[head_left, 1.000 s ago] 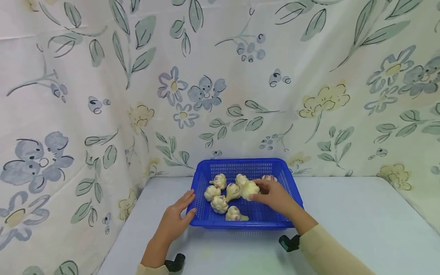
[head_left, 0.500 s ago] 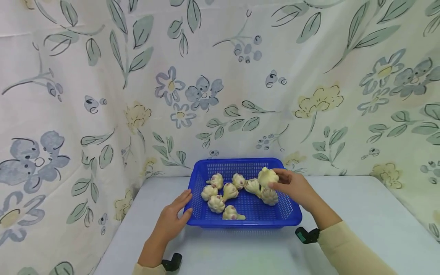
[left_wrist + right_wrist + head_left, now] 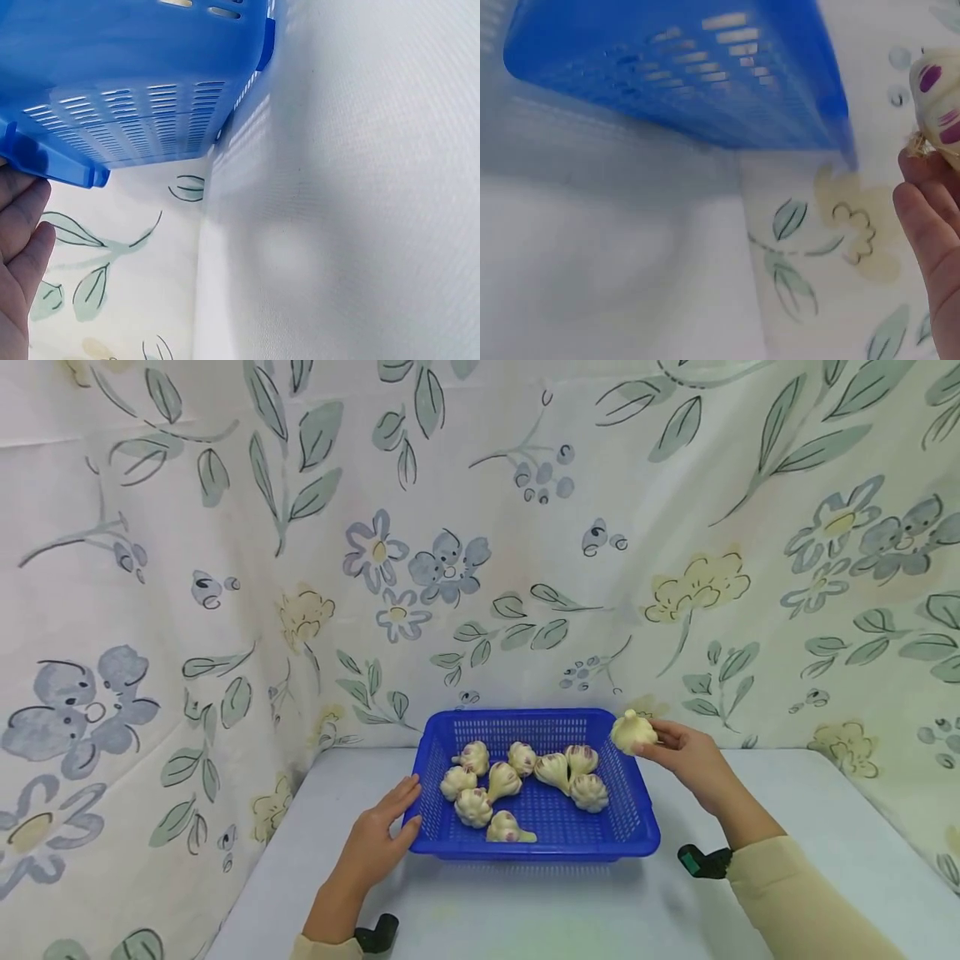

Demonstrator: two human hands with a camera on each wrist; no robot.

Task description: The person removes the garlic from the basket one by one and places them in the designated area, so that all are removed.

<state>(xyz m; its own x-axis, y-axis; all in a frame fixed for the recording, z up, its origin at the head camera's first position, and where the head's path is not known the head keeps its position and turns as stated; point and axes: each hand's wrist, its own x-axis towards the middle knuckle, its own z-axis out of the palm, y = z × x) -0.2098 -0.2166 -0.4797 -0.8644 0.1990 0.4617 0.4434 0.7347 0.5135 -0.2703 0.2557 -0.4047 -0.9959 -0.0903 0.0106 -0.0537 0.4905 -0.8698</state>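
A blue plastic basket (image 3: pixel 536 848) with slotted walls stands on the table, with several garlic bulbs (image 3: pixel 504 781) spread over its floor. My right hand (image 3: pixel 693 767) pinches one garlic bulb (image 3: pixel 632 733) between thumb and fingers, up at the basket's right rim in the head view. In the right wrist view that garlic bulb (image 3: pixel 941 101) shows purple patches and a tuft of roots near the fingertips. My left hand (image 3: pixel 377 831) rests against the basket's left rim, fingers extended. The left wrist view shows its fingers (image 3: pixel 26 225) right under the rim lip.
The white table (image 3: pixel 525 910) carries the basket near its back edge. A floral cloth (image 3: pixel 480 527) hangs close behind it and along the left side. Black wrist cameras (image 3: pixel 378 933) stick out below both wrists.
My right hand has carried the garlic bulb from the middle of the basket rightward and up to its right rim. The left hand stays at the left rim.
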